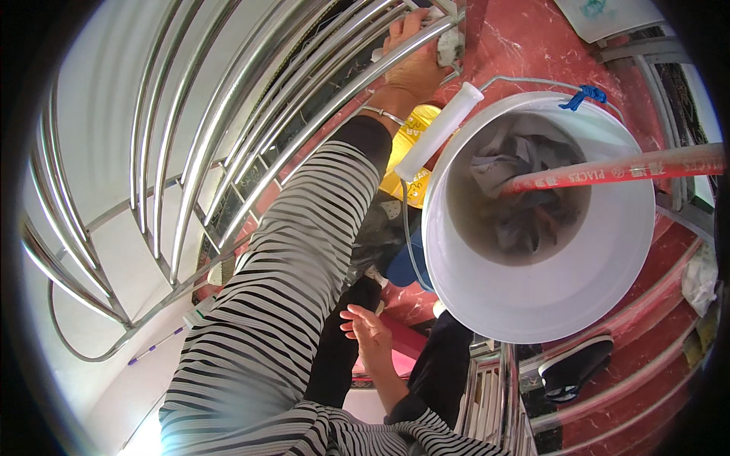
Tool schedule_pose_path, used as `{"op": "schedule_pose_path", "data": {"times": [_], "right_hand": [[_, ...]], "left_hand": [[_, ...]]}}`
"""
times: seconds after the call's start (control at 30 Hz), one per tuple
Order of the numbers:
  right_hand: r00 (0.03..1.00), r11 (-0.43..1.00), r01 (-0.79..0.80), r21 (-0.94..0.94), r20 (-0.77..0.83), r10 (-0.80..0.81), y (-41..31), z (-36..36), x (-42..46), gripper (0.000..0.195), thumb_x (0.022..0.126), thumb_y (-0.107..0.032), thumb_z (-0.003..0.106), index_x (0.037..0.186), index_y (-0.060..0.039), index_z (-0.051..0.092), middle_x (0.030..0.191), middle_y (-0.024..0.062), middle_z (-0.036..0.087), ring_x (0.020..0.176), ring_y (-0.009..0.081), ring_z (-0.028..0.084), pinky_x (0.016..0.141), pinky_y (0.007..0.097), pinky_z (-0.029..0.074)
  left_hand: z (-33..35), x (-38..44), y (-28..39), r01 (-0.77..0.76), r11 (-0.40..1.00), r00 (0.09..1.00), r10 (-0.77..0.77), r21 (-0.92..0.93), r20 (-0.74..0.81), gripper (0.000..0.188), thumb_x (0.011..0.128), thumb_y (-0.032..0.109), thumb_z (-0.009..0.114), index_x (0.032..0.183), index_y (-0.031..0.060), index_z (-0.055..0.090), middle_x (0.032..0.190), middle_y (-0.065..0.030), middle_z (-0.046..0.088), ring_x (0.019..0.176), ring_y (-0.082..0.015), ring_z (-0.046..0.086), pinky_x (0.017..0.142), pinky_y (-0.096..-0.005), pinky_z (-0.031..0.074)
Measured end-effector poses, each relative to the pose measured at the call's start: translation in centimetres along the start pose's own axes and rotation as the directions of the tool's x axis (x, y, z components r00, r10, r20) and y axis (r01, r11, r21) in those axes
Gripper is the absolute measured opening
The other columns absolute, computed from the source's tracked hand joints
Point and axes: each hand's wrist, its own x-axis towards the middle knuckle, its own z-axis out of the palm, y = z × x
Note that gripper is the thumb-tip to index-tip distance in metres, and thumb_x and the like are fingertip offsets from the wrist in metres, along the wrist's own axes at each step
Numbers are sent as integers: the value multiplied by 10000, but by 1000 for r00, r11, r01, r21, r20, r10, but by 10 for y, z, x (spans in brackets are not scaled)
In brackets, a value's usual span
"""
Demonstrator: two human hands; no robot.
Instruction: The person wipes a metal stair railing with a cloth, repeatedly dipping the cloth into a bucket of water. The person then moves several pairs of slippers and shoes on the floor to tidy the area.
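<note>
My left hand (415, 62) reaches out among stainless-steel bars (336, 125). Bits of a whitish cloth (450, 48) show on both sides of its fingers, and its grip is partly hidden. My right hand (372, 341) hangs in front of my body with fingers loosely apart, holding nothing. To the right is a white plastic bucket (542, 296) with murky grey water and a soaked grey cloth (522, 159) inside. A red hose (616, 172) with printed writing dips into the bucket. The white handle grip (439, 131) of its wire bail hangs on the side towards my left arm.
A yellow printed container (416, 134) stands between my forearm and the bucket. Red marble-like steps (621, 393) run at lower right, with a black shoe (576, 367) on them. A whitish plastic bag (698, 279) lies near the right rim. A purple-and-white pen (155, 346) is at left.
</note>
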Motion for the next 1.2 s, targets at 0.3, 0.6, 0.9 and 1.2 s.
{"op": "schedule_pose_path", "data": {"times": [0.3, 0.6, 0.9, 1.2], "right_hand": [[1000, 1000, 15, 11, -17, -14, -5, 0, -6, 345, 977, -225, 516, 1261, -32, 549, 1133, 134, 642, 888, 160, 637, 767, 276, 498], [1000, 1000, -13, -23, -10, 13, 5, 4, -12, 313, 985, -224, 517, 1238, -47, 564, 1107, 105, 653, 868, 127, 630, 750, 257, 493], [1000, 992, -25, -125, -16, 23, 15, 14, -8, 319, 979, -244, 523, 1220, -43, 578, 1078, 114, 665, 844, 136, 642, 732, 260, 503], [999, 989, -32, -146, -24, 29, 20, 18, -7, 349, 972, -288, 538, 1214, -41, 584, 1072, 126, 667, 831, 140, 644, 722, 257, 506]], "left_hand": [[-61, -85, -39, 257, 939, 964, -265, 228, 6, 625, 625, 175, 789, 1182, 179, 504, 1267, -136, 440, 1108, -403, 459, 934, -487, 413], [-169, -212, -95, 505, 787, 835, -550, 353, 32, 732, 587, 40, 736, 1256, 147, 459, 1302, -186, 420, 1203, -401, 407, 1001, -496, 365], [-250, -320, -153, 828, 304, 469, -836, 471, -284, 675, 708, 170, 719, 1292, 60, 398, 1254, -227, 450, 1166, -417, 434, 1017, -501, 333], [-248, -325, -195, 891, 285, 443, -713, 353, -543, 654, 670, 152, 704, 1241, -19, 434, 1168, -248, 487, 1140, -417, 443, 988, -512, 352]]}}
